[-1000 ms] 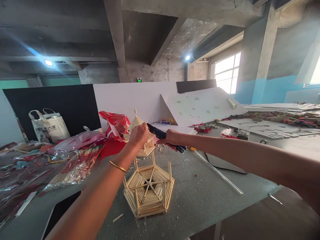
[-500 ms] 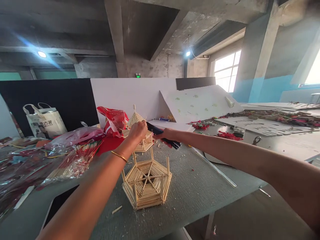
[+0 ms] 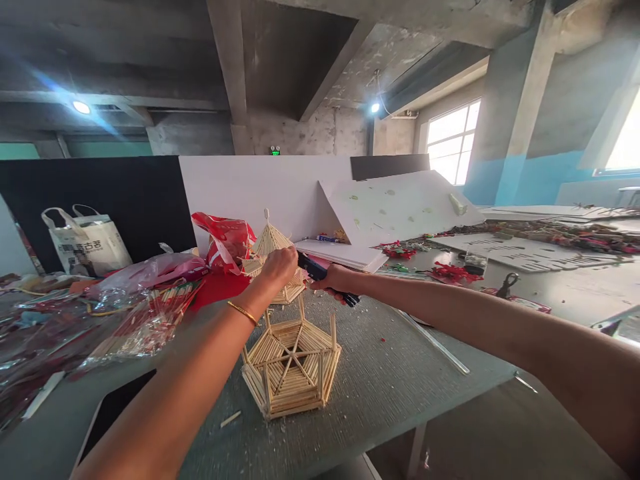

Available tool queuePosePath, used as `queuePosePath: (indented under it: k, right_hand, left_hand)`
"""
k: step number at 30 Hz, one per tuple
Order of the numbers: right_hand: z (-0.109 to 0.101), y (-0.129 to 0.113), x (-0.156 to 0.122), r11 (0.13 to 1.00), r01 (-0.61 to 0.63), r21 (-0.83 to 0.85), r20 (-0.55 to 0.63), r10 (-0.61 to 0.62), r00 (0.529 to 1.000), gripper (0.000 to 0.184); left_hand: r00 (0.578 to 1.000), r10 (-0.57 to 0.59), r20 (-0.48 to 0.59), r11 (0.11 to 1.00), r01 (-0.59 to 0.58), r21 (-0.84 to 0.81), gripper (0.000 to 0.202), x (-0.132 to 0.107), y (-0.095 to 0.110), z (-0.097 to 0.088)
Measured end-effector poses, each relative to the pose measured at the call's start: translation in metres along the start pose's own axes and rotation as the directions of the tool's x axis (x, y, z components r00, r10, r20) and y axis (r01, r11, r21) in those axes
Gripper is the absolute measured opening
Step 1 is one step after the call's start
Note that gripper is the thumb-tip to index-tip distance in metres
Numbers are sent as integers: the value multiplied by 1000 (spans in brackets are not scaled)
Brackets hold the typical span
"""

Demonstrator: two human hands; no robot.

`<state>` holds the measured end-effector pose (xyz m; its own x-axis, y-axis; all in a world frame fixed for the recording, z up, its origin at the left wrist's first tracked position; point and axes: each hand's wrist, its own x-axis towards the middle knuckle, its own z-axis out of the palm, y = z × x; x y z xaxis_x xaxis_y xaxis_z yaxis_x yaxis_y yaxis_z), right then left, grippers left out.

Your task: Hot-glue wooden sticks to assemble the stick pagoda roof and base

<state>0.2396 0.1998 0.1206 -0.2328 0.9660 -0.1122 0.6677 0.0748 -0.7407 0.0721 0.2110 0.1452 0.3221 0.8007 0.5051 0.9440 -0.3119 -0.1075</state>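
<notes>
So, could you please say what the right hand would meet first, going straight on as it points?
The right hand, gripping a black tool, would likely meet the left hand first; depth is unclear, so perhaps the stick tower instead.

Concrete beams (image 3: 226, 63) (quite bare) and a worktable (image 3: 387, 380) with bagged sticks (image 3: 165, 310) suggest a craft workshop.

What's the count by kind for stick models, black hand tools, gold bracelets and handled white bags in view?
Stick models: 2, the near model and the pointed model, partly hidden by the left hand
Black tool: 1, in the right hand
Gold bracelet: 1
White bag: 1
Total: 5
</notes>
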Motion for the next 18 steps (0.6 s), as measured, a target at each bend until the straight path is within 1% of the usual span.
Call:
queuePosePath:
  k: [3, 6, 9, 11, 14, 16, 18]
  right_hand:
    - [4, 1, 4, 996, -35, -78, -80, 29, 996, 42]
    - [6, 1, 5, 993, -52, -104, -111, 40, 993, 41]
    - [2, 1, 4, 997, -52, -64, -76, 47, 996, 45]
    - [-3, 0, 2, 999, -35, -14, -9, 35, 999, 47]
    - [-7, -3, -1, 998, 13, 61, 107, -19, 994, 48]
    - [-5, -4, -2, 996, 41, 78, 91, -48, 995, 49]
    - [2, -3, 0, 996, 55, 66, 14, -57, 998, 50]
  left_hand:
    - [999, -26, 28, 998, 28, -56, 27, 4, 0, 8]
    - [995, -69, 65, 990, 77, -121, 26, 9, -1, 11]
    - [987, -101, 122, 971, 125, -203, 27, 12, -4, 10]
    - [979, -108, 175, 953, 152, -263, 26, 12, -6, 8]
    - [965, -110, 236, 923, 187, -336, 25, 11, -10, 4]
    - [963, -117, 243, 912, 202, -358, 24, 11, -12, 2]
    - [967, -133, 217, 912, 205, -354, 25, 10, -13, 0]
